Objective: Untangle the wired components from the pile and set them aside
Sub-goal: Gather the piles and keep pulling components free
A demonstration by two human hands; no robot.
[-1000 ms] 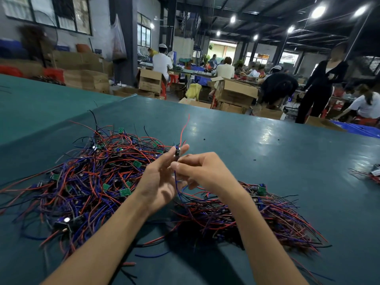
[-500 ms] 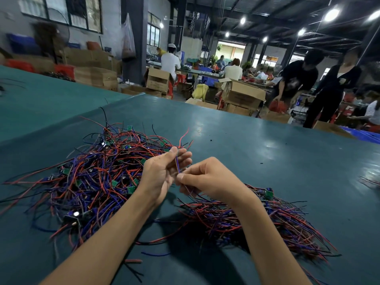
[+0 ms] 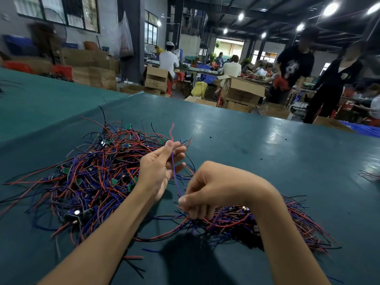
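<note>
A tangled pile (image 3: 88, 173) of red, blue and black wires with small green boards lies on the teal table (image 3: 257, 153), left of centre. A second, straighter bundle (image 3: 283, 225) lies at the right under my right forearm. My left hand (image 3: 160, 167) is raised beside the pile and pinches the upper ends of a wired component, red and black tips poking above the fingers. A blue wire (image 3: 175, 179) runs from it down to my right hand (image 3: 207, 194), which grips the wires just above the right bundle.
A few more wires (image 3: 370, 175) lie at the table's far right edge. Beyond the far edge stand cardboard boxes (image 3: 240, 93) and several people at other benches. Another teal table (image 3: 41, 95) adjoins at the left.
My right hand has dropped from beside my left hand to the right bundle, drawing the blue wire taut between them. My left hand stays raised, still pinching the wire ends.
</note>
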